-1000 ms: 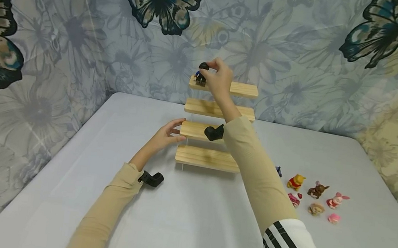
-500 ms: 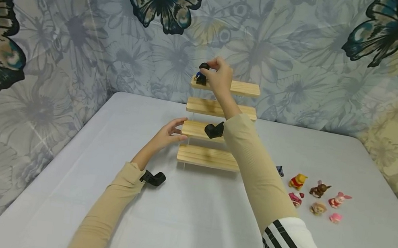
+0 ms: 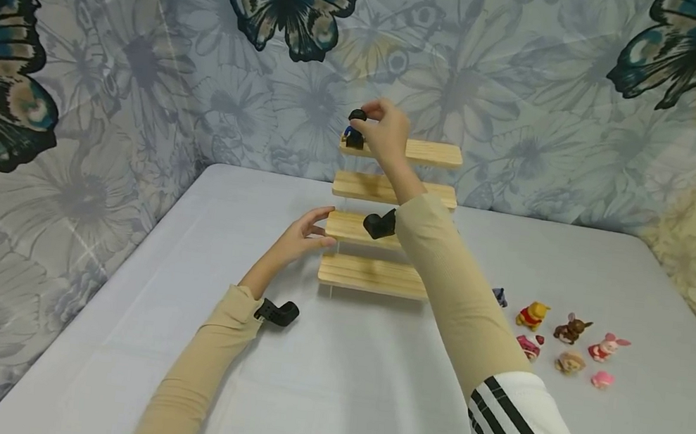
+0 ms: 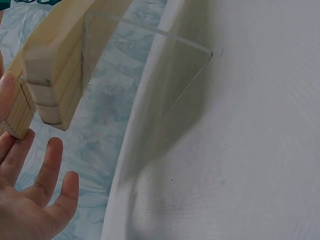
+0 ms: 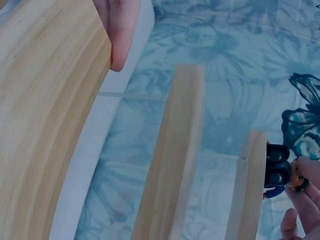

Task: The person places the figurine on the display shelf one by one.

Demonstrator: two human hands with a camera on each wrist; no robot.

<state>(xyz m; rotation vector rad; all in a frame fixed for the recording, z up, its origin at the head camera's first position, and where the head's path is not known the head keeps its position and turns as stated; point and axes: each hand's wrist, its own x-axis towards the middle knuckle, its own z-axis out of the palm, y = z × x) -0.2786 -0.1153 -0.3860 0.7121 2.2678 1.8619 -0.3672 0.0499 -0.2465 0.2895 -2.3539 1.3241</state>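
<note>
A four-tier wooden display stand (image 3: 373, 276) with clear supports stands on the white-covered table. My right hand (image 3: 385, 132) pinches a small dark toy figure (image 3: 354, 136) by its head at the left end of the top shelf. In the right wrist view, the black feet of the toy figure (image 5: 277, 167) meet the top shelf (image 5: 250, 195), and my right fingers (image 5: 305, 200) are around its head. My left hand (image 3: 304, 237) grips the left end of the second shelf from the bottom. The left wrist view shows thumb and fingers (image 4: 17, 155) on opposite sides of that shelf (image 4: 19, 112).
Several small toy figures lie to the right of the stand, among them a yellow bear in red (image 3: 531, 315), a brown one (image 3: 572, 329) and a pink one (image 3: 607, 347). My right forearm partly covers a blue one (image 3: 499, 296). A butterfly-patterned cloth (image 3: 464, 81) hangs close behind.
The head view has shifted slightly, so the stand and toys appear a little further right. Both hands keep their places, the right on the toy figure and the left on the stand.
</note>
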